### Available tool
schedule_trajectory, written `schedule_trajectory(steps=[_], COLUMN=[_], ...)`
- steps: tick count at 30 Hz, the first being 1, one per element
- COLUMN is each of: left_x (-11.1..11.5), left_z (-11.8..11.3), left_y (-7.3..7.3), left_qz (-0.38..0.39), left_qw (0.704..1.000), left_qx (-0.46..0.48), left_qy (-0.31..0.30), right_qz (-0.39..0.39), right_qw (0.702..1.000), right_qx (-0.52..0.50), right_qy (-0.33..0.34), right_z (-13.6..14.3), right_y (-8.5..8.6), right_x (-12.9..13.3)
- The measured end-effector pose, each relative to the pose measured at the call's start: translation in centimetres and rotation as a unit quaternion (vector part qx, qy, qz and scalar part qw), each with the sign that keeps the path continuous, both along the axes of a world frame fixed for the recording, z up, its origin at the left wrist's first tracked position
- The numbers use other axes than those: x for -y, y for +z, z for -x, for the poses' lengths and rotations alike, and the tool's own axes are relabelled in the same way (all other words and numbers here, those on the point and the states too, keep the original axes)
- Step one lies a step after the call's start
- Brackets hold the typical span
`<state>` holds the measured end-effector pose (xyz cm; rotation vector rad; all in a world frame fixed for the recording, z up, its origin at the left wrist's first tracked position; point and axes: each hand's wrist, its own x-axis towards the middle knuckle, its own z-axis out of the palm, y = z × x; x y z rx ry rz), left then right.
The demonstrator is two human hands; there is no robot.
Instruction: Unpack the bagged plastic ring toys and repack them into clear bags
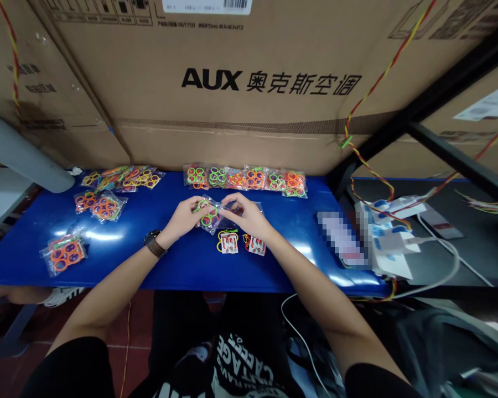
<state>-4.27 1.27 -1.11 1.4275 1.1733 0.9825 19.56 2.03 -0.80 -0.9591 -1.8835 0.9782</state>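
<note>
Both hands meet above the middle of the blue table. My left hand (185,218), with a dark watch on its wrist, is closed on a clear plastic bag (208,215) that shows green rings inside. My right hand (246,215) pinches the right side of this plastic, its fingers bent inward. More clear plastic shows behind the right hand, partly hidden. Just below the hands lie a yellow ring piece with a white printed card (229,242) and a red one with a similar card (257,245).
Bagged colored rings (255,178) form a row along the large cardboard box (232,127). Other bags (107,206) lie at the left. A phone-like blurred object (342,237), white adapters (392,237) and cables are at the right.
</note>
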Motion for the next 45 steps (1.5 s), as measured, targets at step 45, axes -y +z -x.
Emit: schedule_trajectory(steps=[45], left_x=[0.1], left_z=[-0.2], left_y=[0.3], left_qz=[-0.027], left_qw=[0.994], left_qx=[0.005], left_qy=[0.105], right_qz=[-0.113], right_qw=[0.994], right_qx=[-0.004], right_qy=[0.002], right_z=[0.4], right_y=[0.1], right_x=[1.2])
